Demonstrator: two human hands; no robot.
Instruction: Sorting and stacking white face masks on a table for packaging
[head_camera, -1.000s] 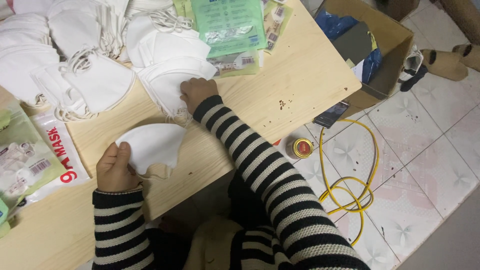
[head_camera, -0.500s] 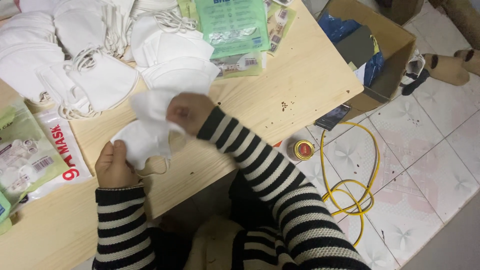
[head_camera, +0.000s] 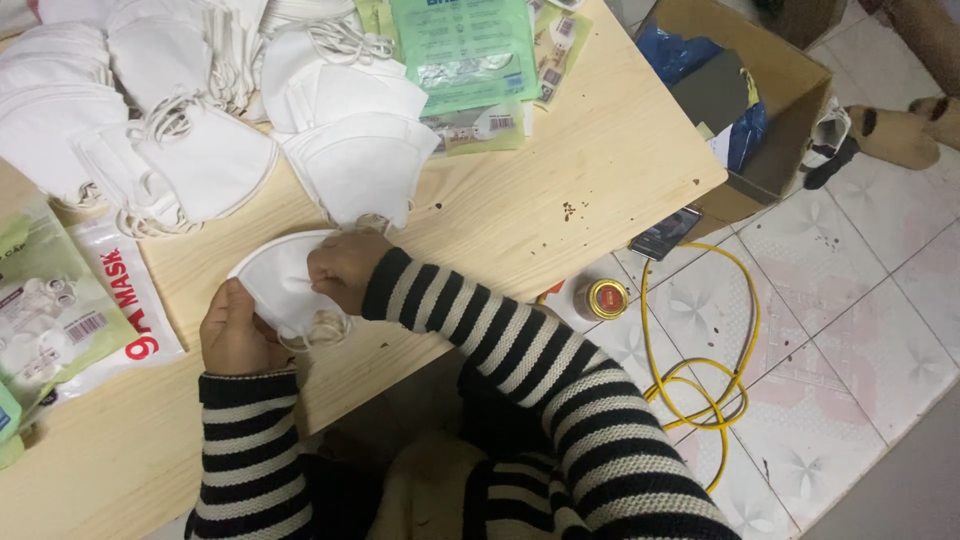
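Note:
A small stack of folded white face masks (head_camera: 275, 285) lies near the front edge of the pale wooden table (head_camera: 560, 190). My left hand (head_camera: 235, 335) grips the stack at its lower left. My right hand (head_camera: 345, 268) presses on its upper right edge, holding a mask against it. Both arms wear black and white striped sleeves. Just behind my right hand sits a pile of white masks (head_camera: 355, 150) with ear loops.
More white masks (head_camera: 90, 110) cover the table's back left. Green packets (head_camera: 465, 50) lie at the back, printed packets (head_camera: 60, 310) at the left. On the tiled floor are a cardboard box (head_camera: 740, 90), a yellow cable (head_camera: 700, 370), a small lidded jar (head_camera: 603, 298) and a phone (head_camera: 665, 233).
My right hand took a mask from the pile behind, carried it toward me and set it onto the mask under my left hand. My left hand stayed put.

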